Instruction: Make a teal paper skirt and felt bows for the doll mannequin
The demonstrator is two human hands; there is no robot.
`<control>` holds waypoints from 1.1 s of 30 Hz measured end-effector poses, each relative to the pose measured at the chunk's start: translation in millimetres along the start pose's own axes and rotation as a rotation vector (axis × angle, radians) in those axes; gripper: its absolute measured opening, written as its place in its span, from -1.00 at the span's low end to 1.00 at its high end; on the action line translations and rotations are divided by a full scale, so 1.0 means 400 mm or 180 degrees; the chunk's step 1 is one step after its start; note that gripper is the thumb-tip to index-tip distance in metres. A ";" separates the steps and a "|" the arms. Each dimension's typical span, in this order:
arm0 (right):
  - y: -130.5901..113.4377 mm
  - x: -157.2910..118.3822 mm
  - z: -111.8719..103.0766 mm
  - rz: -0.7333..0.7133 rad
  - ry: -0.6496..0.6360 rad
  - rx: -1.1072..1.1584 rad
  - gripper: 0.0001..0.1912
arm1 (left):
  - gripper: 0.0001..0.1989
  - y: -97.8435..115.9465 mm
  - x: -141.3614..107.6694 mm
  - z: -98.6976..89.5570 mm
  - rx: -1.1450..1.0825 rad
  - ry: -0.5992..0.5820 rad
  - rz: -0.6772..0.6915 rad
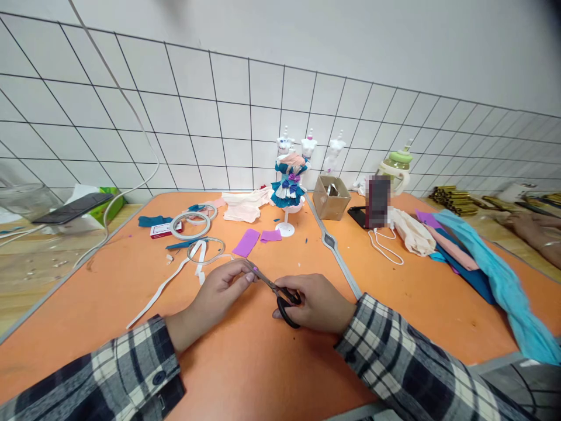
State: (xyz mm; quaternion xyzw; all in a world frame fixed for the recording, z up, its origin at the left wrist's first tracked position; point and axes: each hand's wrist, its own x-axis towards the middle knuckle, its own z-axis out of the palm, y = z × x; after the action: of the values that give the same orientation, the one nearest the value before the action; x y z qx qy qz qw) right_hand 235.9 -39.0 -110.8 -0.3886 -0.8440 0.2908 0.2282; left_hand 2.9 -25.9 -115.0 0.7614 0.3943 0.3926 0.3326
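Observation:
Black-handled scissors (288, 304) are in my right hand (322, 303), with their blades pointing up and left. My left hand (217, 295) is closed in a pinch at the blade tips, where a tiny purple bit shows; what else it holds is too small to make out. Two purple fabric pieces (246, 242) lie beyond the hands. Behind them a small mannequin wears a blue ruffled dress (288, 184) with a purple bow. Left of the purple pieces are rolls of tape (190, 225) and a white ribbon strip (160, 292).
A cardboard box (332, 197), a phone on a stand (378, 202) and a green-lidded bottle (397, 169) stand at the back. Fabric strips (495, 269) lie on the right. Another person's hand (537, 231) is at the far right. A cable (140, 126) hangs at the left.

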 end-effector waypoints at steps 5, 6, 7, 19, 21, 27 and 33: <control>-0.001 -0.001 0.000 -0.0038 -0.0009 0.0085 -0.78 | -0.79 0.000 -0.001 -0.001 0.0007 0.0014 0.0015; -0.001 -0.002 0.000 -0.0026 -0.0004 0.0091 -0.78 | -0.78 0.000 -0.001 0.000 0.0008 0.0010 0.0022; -0.002 -0.003 0.001 -0.0009 -0.0003 0.0091 -0.76 | -0.78 0.000 -0.001 0.000 0.0011 0.0003 0.0039; 0.004 -0.001 0.008 -0.0077 -0.0015 0.0164 -0.77 | -0.77 -0.004 0.001 0.002 0.0046 -0.0010 0.0124; 0.002 -0.002 0.008 -0.0045 0.0009 0.0177 -0.76 | -0.77 -0.001 0.001 0.002 0.0034 -0.0031 0.0131; 0.002 -0.001 0.007 -0.0037 -0.0014 0.0169 -0.78 | -0.78 0.000 0.001 0.003 0.0038 -0.0088 0.0102; 0.019 0.007 0.011 0.0263 0.0209 0.0156 -0.72 | -0.76 -0.002 0.000 0.003 0.0175 -0.0097 -0.0037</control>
State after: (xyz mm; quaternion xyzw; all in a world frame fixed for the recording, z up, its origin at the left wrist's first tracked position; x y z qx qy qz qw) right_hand 235.7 -34.3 -118.5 -0.4268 -0.8119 0.3078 0.2530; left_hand 3.6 -25.8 -116.1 0.7739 0.4043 0.3680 0.3198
